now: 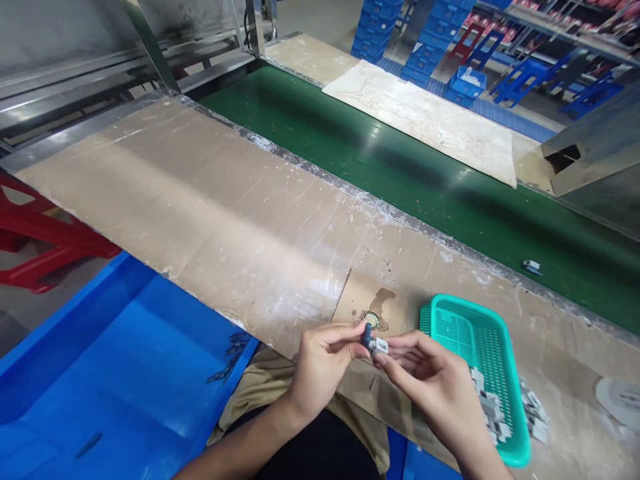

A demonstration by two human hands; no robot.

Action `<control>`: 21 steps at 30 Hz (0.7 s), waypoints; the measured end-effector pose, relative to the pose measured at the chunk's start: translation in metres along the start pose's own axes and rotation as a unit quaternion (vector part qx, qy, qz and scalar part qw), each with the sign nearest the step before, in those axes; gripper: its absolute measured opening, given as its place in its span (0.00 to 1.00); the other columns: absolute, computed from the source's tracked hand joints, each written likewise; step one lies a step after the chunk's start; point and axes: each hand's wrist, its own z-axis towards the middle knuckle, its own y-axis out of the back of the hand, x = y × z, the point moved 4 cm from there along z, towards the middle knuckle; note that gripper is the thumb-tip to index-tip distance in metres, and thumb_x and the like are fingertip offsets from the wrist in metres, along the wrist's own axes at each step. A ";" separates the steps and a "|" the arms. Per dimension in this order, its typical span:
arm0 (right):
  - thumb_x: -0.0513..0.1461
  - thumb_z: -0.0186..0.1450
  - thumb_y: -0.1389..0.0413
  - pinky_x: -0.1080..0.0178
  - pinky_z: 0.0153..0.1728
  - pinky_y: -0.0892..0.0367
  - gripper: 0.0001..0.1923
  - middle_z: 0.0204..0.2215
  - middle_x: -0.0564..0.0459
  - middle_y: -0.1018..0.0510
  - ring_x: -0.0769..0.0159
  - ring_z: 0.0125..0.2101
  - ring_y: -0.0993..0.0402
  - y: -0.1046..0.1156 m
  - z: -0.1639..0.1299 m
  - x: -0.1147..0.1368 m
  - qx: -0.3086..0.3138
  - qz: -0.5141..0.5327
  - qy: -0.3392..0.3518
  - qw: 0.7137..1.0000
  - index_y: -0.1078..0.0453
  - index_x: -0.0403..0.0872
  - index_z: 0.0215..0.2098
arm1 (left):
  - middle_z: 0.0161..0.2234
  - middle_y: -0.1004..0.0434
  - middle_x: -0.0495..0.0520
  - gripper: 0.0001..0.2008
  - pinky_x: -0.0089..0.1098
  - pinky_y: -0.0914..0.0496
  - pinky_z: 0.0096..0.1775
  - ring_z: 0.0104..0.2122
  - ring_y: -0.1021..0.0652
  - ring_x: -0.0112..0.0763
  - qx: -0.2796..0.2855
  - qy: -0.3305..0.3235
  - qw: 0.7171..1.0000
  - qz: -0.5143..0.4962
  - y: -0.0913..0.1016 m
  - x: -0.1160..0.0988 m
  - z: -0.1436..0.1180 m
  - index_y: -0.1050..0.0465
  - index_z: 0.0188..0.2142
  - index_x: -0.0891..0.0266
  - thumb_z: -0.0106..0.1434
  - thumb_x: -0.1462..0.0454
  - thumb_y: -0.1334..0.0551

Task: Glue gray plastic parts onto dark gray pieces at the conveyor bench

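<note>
Close above the table's near edge, my two hands meet at fingertip height. My left hand point(325, 363) pinches a small dark blue-grey plastic piece point(367, 337) between thumb and forefinger. A small light grey, box-shaped plastic part point(381, 346) is gripped in the fingertips of my right hand point(430, 373). The two pieces touch; whether they are joined I cannot tell. Just beyond the fingers lies a small round bottle-cap-like dish point(371, 320) beside a wet brown stain. Right of my right hand stands a green plastic basket point(505, 333) holding several grey parts point(493, 407), partly hidden by the hand.
More grey parts point(535, 410) lie outside the basket. A green conveyor belt point(320, 133) runs past the cardboard-covered table point(210, 207), carrying one small part point(532, 267). At lower left, a blue bin point(125, 373) holds dark pieces point(235, 353); a red stool point(45, 233) stands behind.
</note>
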 end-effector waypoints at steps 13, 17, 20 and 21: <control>0.46 0.54 0.36 0.63 0.31 0.25 0.16 0.28 0.45 0.20 0.59 0.30 0.21 -0.007 0.023 -0.011 0.017 -0.003 -0.027 0.999 0.29 0.43 0.32 | 0.33 0.19 0.52 0.16 0.22 0.25 0.33 0.30 0.21 0.26 0.017 -0.191 0.957 0.219 0.004 -0.014 0.008 0.21 0.40 0.57 0.55 0.75 0.36; 0.48 0.54 0.37 0.61 0.32 0.25 0.17 0.28 0.45 0.20 0.58 0.29 0.21 0.007 0.035 -0.007 0.038 -0.035 -0.028 0.998 0.28 0.43 0.33 | 0.41 0.20 0.53 0.17 0.26 0.24 0.38 0.38 0.21 0.31 0.065 -0.126 0.966 0.218 0.003 -0.013 0.016 0.23 0.44 0.56 0.55 0.71 0.35; 0.48 0.54 0.37 0.60 0.35 0.26 0.18 0.31 0.44 0.20 0.57 0.33 0.21 0.056 0.068 0.003 -0.064 -0.153 0.008 0.986 0.27 0.44 0.36 | 0.52 0.26 0.54 0.24 0.30 0.27 0.47 0.50 0.26 0.36 0.023 -0.102 0.969 0.222 0.017 -0.022 0.020 0.30 0.52 0.56 0.55 0.67 0.34; 0.48 0.53 0.37 0.59 0.34 0.26 0.17 0.31 0.45 0.20 0.56 0.33 0.21 0.079 0.083 0.006 -0.127 -0.188 0.027 0.974 0.27 0.44 0.35 | 0.50 0.25 0.54 0.22 0.30 0.27 0.48 0.50 0.25 0.35 -0.035 -0.110 0.966 0.230 0.028 -0.029 0.020 0.30 0.52 0.57 0.56 0.65 0.34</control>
